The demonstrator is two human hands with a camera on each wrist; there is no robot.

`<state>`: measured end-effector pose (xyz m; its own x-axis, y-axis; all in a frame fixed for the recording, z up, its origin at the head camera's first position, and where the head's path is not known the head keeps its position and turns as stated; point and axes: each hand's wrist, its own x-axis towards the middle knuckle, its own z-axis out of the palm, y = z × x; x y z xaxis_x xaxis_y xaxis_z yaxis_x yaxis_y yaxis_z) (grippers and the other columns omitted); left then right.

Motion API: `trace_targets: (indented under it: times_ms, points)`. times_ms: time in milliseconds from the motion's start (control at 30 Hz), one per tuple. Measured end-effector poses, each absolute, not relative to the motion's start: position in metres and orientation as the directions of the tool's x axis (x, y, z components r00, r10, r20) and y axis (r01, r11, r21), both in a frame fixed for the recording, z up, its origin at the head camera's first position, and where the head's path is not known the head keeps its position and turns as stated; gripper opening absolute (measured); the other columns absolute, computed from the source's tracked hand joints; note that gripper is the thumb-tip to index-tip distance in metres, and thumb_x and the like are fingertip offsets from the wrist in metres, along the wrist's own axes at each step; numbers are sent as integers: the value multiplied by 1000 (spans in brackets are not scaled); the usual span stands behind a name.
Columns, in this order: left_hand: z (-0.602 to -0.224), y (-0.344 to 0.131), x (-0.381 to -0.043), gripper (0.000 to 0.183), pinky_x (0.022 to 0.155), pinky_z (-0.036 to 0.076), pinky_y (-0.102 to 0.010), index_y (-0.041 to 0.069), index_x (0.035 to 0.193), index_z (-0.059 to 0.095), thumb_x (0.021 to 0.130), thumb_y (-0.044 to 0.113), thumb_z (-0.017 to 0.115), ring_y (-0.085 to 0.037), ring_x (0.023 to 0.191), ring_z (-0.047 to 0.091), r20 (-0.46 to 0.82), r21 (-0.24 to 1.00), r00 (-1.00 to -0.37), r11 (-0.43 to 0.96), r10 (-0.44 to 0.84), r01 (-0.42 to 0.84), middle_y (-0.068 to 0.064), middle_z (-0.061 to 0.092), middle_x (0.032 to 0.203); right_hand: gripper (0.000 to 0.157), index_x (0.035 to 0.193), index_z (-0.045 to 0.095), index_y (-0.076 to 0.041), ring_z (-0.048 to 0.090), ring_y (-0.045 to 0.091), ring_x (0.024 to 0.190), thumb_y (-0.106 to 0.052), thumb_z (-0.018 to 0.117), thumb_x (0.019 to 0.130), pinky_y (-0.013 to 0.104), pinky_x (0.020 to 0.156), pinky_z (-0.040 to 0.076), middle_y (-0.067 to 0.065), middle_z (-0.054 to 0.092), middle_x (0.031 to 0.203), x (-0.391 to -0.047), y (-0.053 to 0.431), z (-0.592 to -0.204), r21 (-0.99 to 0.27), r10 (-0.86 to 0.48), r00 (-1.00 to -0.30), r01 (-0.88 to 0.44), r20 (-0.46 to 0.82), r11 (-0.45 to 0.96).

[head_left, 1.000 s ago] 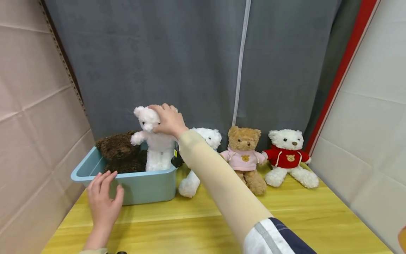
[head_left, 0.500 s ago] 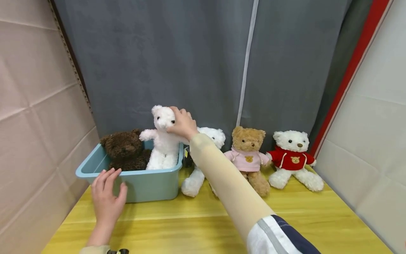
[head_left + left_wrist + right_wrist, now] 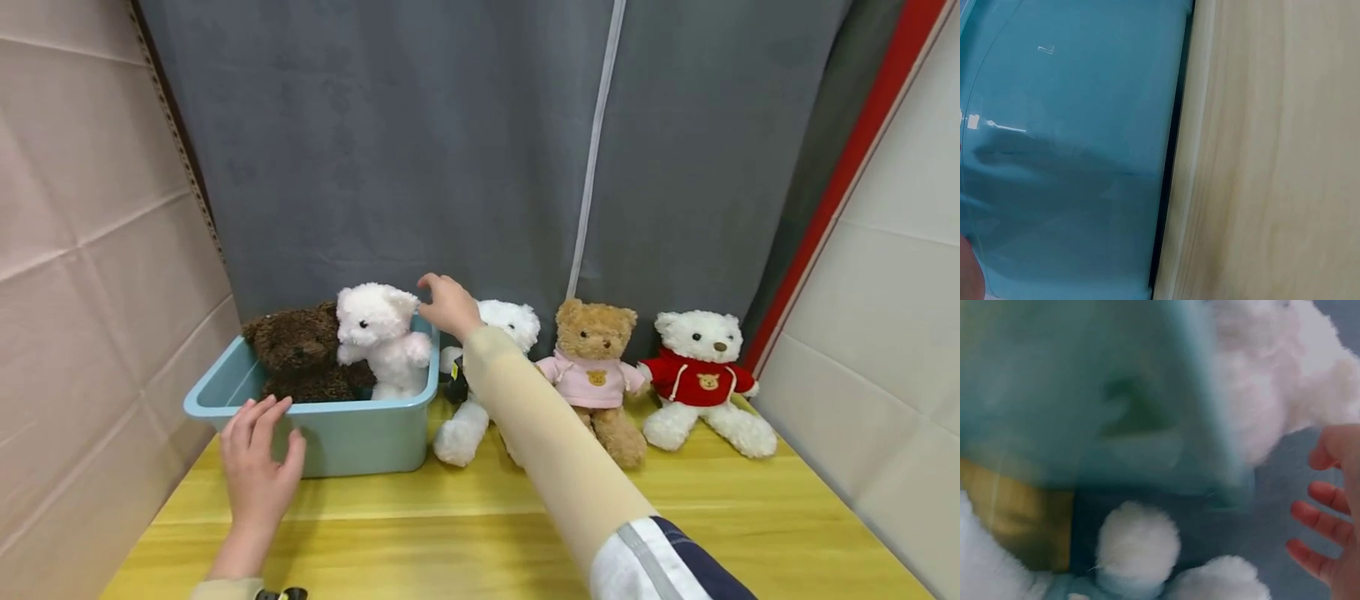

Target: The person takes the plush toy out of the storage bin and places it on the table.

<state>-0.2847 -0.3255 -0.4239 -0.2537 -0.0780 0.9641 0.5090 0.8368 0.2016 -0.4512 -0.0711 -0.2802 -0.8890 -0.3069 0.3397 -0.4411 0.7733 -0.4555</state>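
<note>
A blue plastic bin (image 3: 360, 437) stands at the left of the table. Inside it a dark brown teddy bear (image 3: 300, 354) sits beside a white teddy bear (image 3: 378, 333), which leans toward the brown one. My right hand (image 3: 452, 307) is just right of the white bear's head, fingers loosely bent. In the right wrist view those fingers (image 3: 1322, 522) hold nothing and stand apart from the white fur. At the bin's near side, my left hand (image 3: 258, 462) has its fingertips at the front rim; only a bit of that hand shows in the left wrist view.
Right of the bin, another white bear (image 3: 461, 433) sits partly behind my right arm. Beyond it are a tan bear in a pink hoodie (image 3: 592, 375) and a white bear in a red hoodie (image 3: 701, 375). A grey curtain (image 3: 412, 142) hangs behind.
My right hand has let go of the white bear, which is now lower in the bin and tilted left. The left hand stays at the rim. The head view has shifted slightly.
</note>
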Motion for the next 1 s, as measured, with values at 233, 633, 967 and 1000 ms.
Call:
trace_targets:
  times_ms: [233,633,967,1000]
  points:
    - [-418,-326,-284,40,106,29,-49,-1,113,66,79,16,54,-49,114,46,967,197,-244,836,-78,512,-26,58,116,39,136,54,-22,53,20,105,-21,50,97,34,82,44,4,45,138,-432,-95,-248,-427,-467,-762,-642,449,637]
    - [-421,-322,-280,40,107,29,-46,-2,114,65,80,17,54,-50,114,46,958,207,-277,838,-70,505,-25,58,117,77,153,23,-41,10,20,147,-39,66,88,54,111,25,-9,12,162,-411,-135,-246,117,-681,-733,-676,-5,727]
    - [-421,-324,-280,40,107,29,-47,-2,114,65,80,17,54,-49,116,46,959,207,-275,836,-70,509,-25,58,117,85,147,29,-49,43,32,125,-60,72,75,55,85,47,2,24,155,-425,-130,-258,238,-527,-843,-493,106,837]
    - [-421,-325,-280,40,107,29,-47,-2,114,65,80,17,54,-49,116,46,959,206,-274,836,-70,508,-25,58,117,86,147,29,-48,44,34,124,-61,72,74,57,84,48,4,25,154,-427,-130,-260,221,-520,-846,-489,114,844]
